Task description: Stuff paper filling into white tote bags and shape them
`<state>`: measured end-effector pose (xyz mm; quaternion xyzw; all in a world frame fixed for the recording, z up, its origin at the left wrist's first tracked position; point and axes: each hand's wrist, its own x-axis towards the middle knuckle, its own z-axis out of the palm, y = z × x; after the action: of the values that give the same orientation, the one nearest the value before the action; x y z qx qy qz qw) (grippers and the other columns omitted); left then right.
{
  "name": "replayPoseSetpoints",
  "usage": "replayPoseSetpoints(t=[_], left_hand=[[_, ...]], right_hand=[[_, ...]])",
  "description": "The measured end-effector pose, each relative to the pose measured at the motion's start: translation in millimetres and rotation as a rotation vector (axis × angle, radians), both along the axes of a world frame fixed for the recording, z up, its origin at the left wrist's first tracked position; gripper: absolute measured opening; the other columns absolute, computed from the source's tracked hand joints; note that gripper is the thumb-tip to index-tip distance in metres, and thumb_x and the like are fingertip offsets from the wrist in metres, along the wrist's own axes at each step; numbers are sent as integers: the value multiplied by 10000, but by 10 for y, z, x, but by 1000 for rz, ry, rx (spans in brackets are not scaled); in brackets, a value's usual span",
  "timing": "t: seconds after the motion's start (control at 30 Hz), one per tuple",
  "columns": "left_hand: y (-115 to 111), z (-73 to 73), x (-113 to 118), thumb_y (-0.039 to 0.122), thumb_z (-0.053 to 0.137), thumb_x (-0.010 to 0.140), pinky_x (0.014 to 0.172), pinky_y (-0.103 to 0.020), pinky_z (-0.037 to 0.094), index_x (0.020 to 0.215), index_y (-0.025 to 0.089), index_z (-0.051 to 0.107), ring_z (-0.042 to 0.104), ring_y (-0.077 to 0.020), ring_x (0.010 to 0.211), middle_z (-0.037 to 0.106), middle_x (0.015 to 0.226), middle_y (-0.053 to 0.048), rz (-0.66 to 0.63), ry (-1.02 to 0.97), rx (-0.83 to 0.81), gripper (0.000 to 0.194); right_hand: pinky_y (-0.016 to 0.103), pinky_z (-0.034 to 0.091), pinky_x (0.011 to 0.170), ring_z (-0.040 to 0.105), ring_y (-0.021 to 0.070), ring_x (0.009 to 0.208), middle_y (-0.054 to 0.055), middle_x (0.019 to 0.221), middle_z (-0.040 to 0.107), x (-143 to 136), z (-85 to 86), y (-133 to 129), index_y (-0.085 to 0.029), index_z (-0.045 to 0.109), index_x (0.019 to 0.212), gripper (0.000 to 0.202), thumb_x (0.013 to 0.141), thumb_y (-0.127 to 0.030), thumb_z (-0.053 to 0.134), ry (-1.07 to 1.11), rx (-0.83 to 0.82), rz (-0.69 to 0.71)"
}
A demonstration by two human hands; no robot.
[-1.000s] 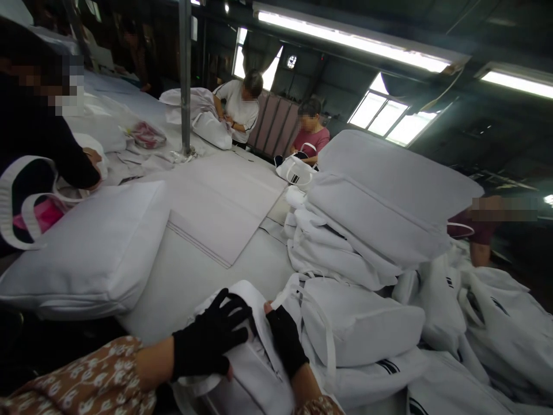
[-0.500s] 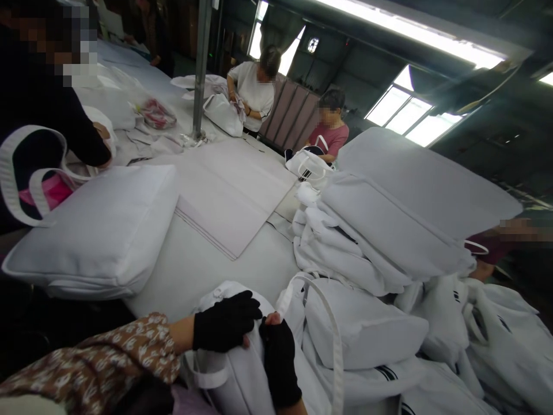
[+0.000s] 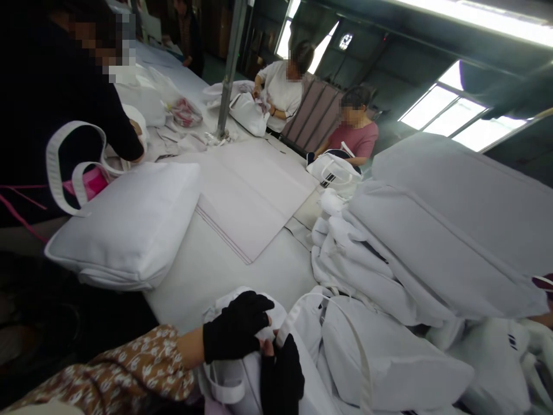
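A soft white bag [image 3: 247,377] lies close in front of me at the table's near edge. My left hand [image 3: 237,327], in a black glove with bare fingertips, has its fingers bent down over the bag's top and pinches its fabric. Right beside it my right hand [image 3: 283,372], gloved the same way, is closed on the same bag, its bare thumb and fingertip meeting near the base of a white strap [image 3: 298,308]. A smaller handle loop [image 3: 224,392] hangs on the bag's left side. What exactly sits between the fingertips is too small to tell.
A stuffed white handbag [image 3: 129,225] lies at left beside a person in black [image 3: 82,92]. Flat pale sheets [image 3: 259,196] cover the table's middle. White bags [image 3: 389,351] are heaped at right, below a tall pile [image 3: 466,219]. Two people [image 3: 285,86] work on bags across the table.
My view has turned a little to the left, so the scene sits further right. My hands stay on the bag, fingertips now closer together.
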<state>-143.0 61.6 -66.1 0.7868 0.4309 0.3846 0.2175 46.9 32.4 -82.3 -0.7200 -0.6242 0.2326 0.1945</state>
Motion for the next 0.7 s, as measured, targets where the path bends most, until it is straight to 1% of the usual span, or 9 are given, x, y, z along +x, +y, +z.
replayPoseSetpoints(t=[0.07, 0.13, 0.17, 0.2, 0.23, 0.33, 0.4, 0.5, 0.7], left_hand=[[-51, -131, -156, 336, 503, 876, 1053, -431, 380, 1140, 216, 551, 466, -245, 1236, 525, 1325, -84, 245, -136, -81, 294], [-36, -308, -316, 386, 438, 912, 977, -379, 452, 1136, 206, 525, 551, -208, 1126, 590, 1201, -89, 526, -315, -315, 300], [-6, -399, -384, 415, 419, 914, 936, -361, 476, 1138, 193, 513, 582, -200, 1066, 607, 1148, -93, 621, -382, -430, 330], [37, -482, -438, 448, 418, 905, 905, -352, 488, 1150, 183, 503, 600, -198, 1016, 614, 1117, -93, 654, -416, -532, 371], [88, -550, -475, 477, 430, 892, 890, -347, 489, 1174, 180, 493, 606, -196, 990, 614, 1113, -92, 611, -412, -615, 415], [259, -645, -503, 509, 504, 835, 875, -344, 464, 1198, 206, 490, 589, -198, 972, 597, 1130, -77, 323, -200, -744, 473], [370, -637, -504, 498, 564, 784, 789, -339, 456, 1097, 212, 527, 583, -205, 877, 619, 972, -49, 192, -62, -791, 425], [512, -599, -552, 463, 618, 725, 673, -299, 413, 949, 224, 545, 547, -188, 749, 587, 781, 1, 87, -16, -828, 336], [691, -602, -649, 283, 583, 675, 647, -274, 402, 805, 188, 511, 486, -153, 704, 549, 761, -3, -38, -73, -844, 176]], right_hand=[[495, 432, 884, 553, 380, 1081, 207, 1183, 596, 27, -81, 14, -142, 583, 1133, 669, 820, -701, 392, -46, 25, -12], [466, 444, 872, 567, 361, 1062, 192, 1132, 622, 52, -148, 50, -163, 615, 1065, 634, 818, -705, 400, -81, 72, -20], [465, 445, 867, 574, 358, 1046, 189, 1105, 632, 63, -182, 67, -167, 624, 1039, 625, 820, -706, 397, -96, 95, -26], [466, 445, 861, 581, 358, 1029, 187, 1085, 639, 73, -215, 81, -167, 628, 1025, 621, 824, -704, 390, -112, 114, -36], [469, 446, 853, 586, 359, 1015, 186, 1073, 642, 82, -247, 91, -166, 630, 1019, 620, 830, -701, 380, -126, 126, -48], [463, 449, 840, 593, 359, 1005, 182, 1069, 644, 99, -307, 92, -165, 632, 1014, 618, 836, -695, 369, -153, 155, -70], [455, 449, 849, 591, 354, 1019, 181, 1076, 642, 94, -294, 78, -162, 625, 1023, 614, 839, -688, 368, -142, 168, -59], [458, 436, 876, 584, 346, 1029, 177, 1071, 639, 50, -197, 52, -155, 602, 1059, 613, 862, -671, 336, -120, 143, -50], [426, 429, 876, 586, 322, 1006, 163, 997, 648, -52, -14, 37, -159, 588, 1077, 597, 869, -666, 352, -48, 101, -84]])
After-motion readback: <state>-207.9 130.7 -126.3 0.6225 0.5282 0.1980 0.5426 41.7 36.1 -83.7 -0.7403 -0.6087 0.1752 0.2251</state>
